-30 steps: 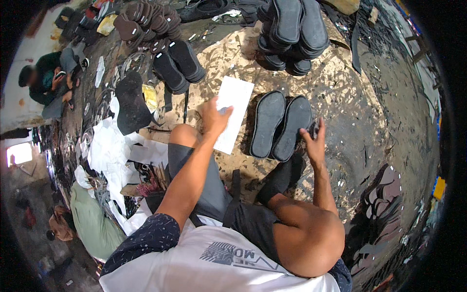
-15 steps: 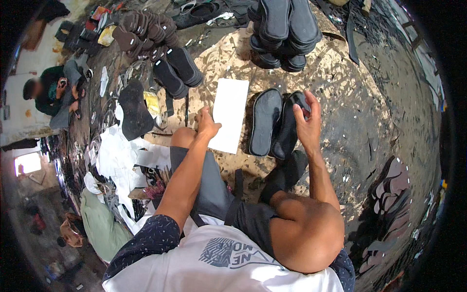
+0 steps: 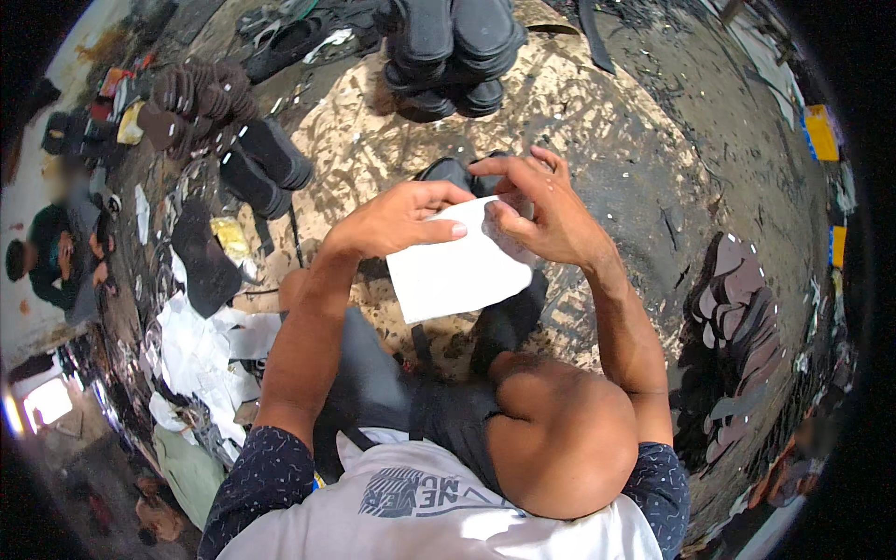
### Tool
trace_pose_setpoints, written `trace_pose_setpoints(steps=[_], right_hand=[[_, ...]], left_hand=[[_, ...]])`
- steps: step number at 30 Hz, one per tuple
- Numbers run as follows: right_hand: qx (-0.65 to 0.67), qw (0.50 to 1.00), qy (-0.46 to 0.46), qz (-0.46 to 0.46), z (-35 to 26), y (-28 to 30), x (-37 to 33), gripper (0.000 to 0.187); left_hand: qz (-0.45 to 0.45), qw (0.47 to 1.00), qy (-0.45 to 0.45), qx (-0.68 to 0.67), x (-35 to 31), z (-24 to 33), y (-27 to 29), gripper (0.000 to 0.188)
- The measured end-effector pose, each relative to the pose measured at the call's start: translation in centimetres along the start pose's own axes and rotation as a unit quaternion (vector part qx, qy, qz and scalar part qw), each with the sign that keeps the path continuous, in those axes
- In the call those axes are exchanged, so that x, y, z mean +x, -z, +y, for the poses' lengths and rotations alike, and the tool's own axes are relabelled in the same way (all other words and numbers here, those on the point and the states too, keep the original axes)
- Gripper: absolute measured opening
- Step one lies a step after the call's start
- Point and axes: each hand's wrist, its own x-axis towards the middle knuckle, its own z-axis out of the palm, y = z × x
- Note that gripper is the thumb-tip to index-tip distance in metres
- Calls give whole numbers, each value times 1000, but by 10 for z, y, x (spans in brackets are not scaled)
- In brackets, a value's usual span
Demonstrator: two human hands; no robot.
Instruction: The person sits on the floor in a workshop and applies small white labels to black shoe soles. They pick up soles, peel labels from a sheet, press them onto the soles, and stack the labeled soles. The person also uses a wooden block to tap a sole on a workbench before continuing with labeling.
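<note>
A white sheet of paper (image 3: 457, 275) is held up by its upper edge in my left hand (image 3: 392, 219), thumb on the near face and fingers behind. My right hand (image 3: 555, 210) is at the sheet's right side, its fingers apart and its thumb over the paper. The sheet's right part looks curved and shaded. Behind the hands, a pair of black shoe soles (image 3: 446, 172) lies on the board; the paper and my hands hide most of it.
Stacked black soles (image 3: 453, 47) stand at the far side of the worn board (image 3: 336, 121). More black soles (image 3: 266, 163) and brown ones (image 3: 201, 98) sit far left. White scraps (image 3: 201, 345) lie left, and a row of brown soles (image 3: 742, 317) lies right. Another person (image 3: 61, 252) sits far left.
My left hand has lifted the sheet off the board and brought it right, in front of the black pair. My right hand has come from the soles to the sheet. The view has shifted right.
</note>
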Motion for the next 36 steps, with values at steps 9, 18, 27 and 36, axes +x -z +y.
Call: trace_pose_setpoints(steps=[9, 18, 27, 36], right_hand=[[42, 982, -124, 138, 60, -16, -33, 42], [103, 964, -168, 181, 79, -27, -40, 37], [-58, 966, -125, 220, 71, -30, -43, 40], [99, 949, -187, 232, 35, -66, -38, 25]], left_hand=[[118, 908, -84, -393, 13, -88, -52, 86], [28, 823, -115, -556, 32, -95, -55, 77], [118, 903, 22, -413, 40, -76, -63, 51], [126, 863, -55, -486, 38, -87, -59, 44]])
